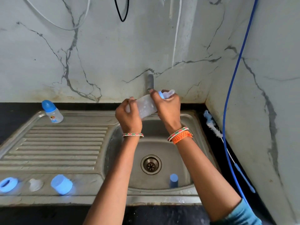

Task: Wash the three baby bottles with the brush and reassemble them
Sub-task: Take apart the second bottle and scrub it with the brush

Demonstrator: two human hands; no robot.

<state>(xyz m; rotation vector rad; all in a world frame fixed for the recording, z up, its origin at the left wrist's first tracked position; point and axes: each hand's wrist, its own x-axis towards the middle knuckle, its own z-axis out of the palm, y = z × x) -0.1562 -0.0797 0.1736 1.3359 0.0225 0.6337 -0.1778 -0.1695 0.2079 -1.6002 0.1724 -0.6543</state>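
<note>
Over the sink basin [186, 125] I hold a clear baby bottle [145, 106] tilted, its top up to the right. My left hand [127, 116] grips its base. My right hand [168, 106] is curled round the blue ring [161, 95] and clear teat [169, 93] at its neck. An assembled bottle with a blue cap [52, 112] stands upright at the back left of the drainboard. A blue ring [8, 184], a clear teat [34, 185] and a blue cap [61, 184] lie along the front left edge. The bottle brush [212, 125] lies on the counter to the right.
A tap [150, 82] juts from the marble wall just behind the held bottle. A small blue object [174, 180] stands inside the basin near the front, right of the drain [151, 164]. A blue hose [235, 95] hangs along the right wall. The ribbed drainboard [65, 143] spreads left.
</note>
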